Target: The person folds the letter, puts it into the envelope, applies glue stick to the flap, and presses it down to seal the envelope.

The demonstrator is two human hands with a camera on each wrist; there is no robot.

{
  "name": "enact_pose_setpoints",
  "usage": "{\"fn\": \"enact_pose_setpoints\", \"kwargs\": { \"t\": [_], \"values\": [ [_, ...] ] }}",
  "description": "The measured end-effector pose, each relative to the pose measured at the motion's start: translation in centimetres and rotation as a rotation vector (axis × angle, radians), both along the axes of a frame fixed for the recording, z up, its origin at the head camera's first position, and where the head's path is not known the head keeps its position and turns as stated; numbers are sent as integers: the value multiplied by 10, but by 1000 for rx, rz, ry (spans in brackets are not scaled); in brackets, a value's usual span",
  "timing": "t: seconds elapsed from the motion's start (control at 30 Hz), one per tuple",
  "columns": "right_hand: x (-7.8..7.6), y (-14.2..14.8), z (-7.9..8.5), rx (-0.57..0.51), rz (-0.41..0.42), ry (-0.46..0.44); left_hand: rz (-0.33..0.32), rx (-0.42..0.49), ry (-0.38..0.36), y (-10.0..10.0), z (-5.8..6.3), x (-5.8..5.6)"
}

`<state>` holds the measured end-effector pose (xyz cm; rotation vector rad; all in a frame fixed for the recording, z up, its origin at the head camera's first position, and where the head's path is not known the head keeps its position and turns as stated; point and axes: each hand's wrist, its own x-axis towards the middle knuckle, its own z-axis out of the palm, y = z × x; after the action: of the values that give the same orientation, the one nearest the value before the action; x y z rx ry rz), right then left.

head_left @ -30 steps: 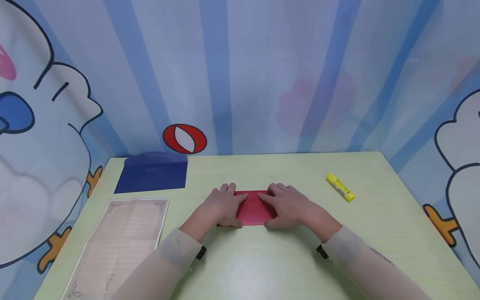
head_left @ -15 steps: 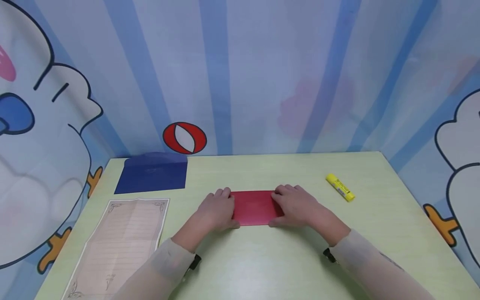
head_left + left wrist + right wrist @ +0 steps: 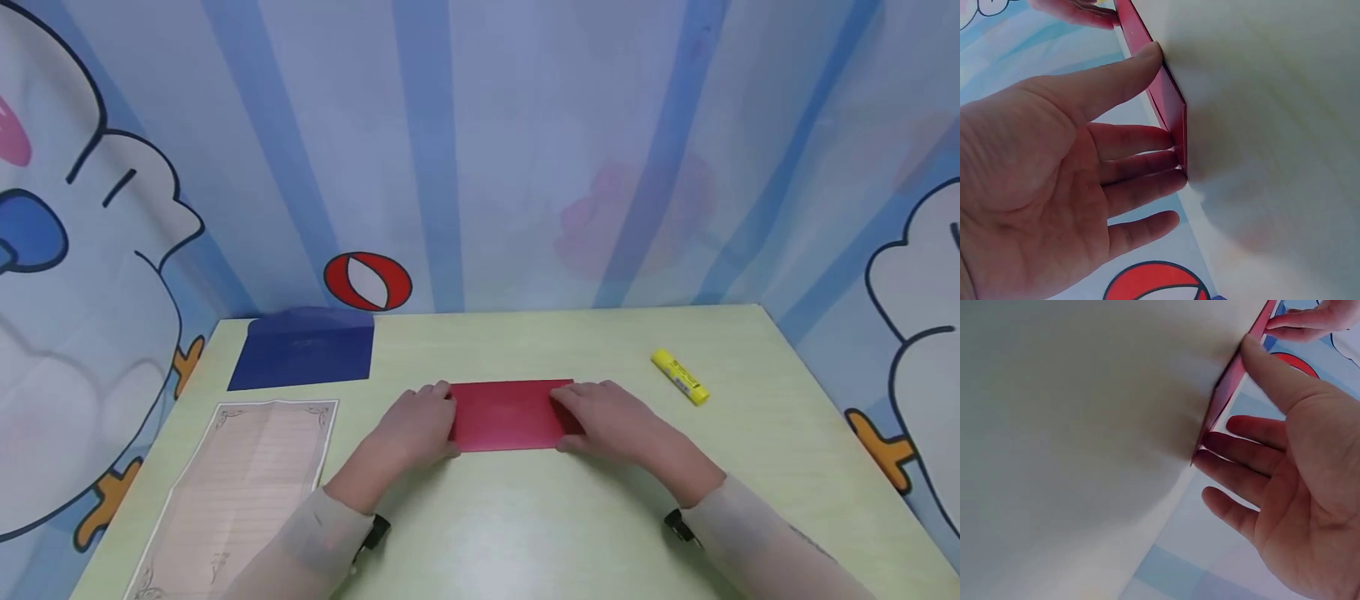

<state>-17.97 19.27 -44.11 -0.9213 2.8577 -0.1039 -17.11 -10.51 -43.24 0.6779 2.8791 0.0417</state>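
A flat red envelope (image 3: 508,417) lies on the table in the head view, its long sides running left to right. My left hand (image 3: 415,427) is at its left end, thumb touching the near edge and fingers by the far corner. At the opposite end my right hand (image 3: 613,421) touches it, with the thumb at the near edge. Fairly straight left fingers (image 3: 1141,156) reach the red edge in the left wrist view. The right wrist view has the right thumb (image 3: 1272,372) on the envelope's edge and the fingers spread beside it. Both hands hide parts of the ends.
A dark blue envelope (image 3: 303,354) with its flap raised lies at the table's back left. Nearer is a bordered, lined sheet of letter paper (image 3: 247,492), partly under the left sleeve. A yellow glue stick (image 3: 679,377) lies at the right. A printed curtain (image 3: 510,150) stands behind.
Both hands have slid apart along the red envelope, the left one leftward and the right one rightward. More of its middle shows now. The other items stay put.
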Motion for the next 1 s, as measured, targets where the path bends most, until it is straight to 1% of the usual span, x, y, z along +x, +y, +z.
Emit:
{"fn": "enact_pose_setpoints", "kwargs": {
  "t": [0.1,0.27,0.4,0.53,0.63,0.8,1.0],
  "values": [
    [-9,-1,0,32,2,5,9,36,-30,-3,0,-8],
    [-28,-6,1,67,-10,-15,32,76,-67,-8,1,-27],
    [-45,-11,2,61,-29,-24,46,74,-90,-9,2,-43],
    [-61,-14,3,71,-47,-41,55,77,-108,-12,-1,-60],
    [-72,-16,2,84,-58,-56,54,88,-113,-14,-3,-69],
    [-83,-16,1,89,-68,-70,51,101,-115,-13,-4,-78],
    [-87,-15,2,90,-74,-69,48,109,-112,-13,-5,-82]
  ]
}}
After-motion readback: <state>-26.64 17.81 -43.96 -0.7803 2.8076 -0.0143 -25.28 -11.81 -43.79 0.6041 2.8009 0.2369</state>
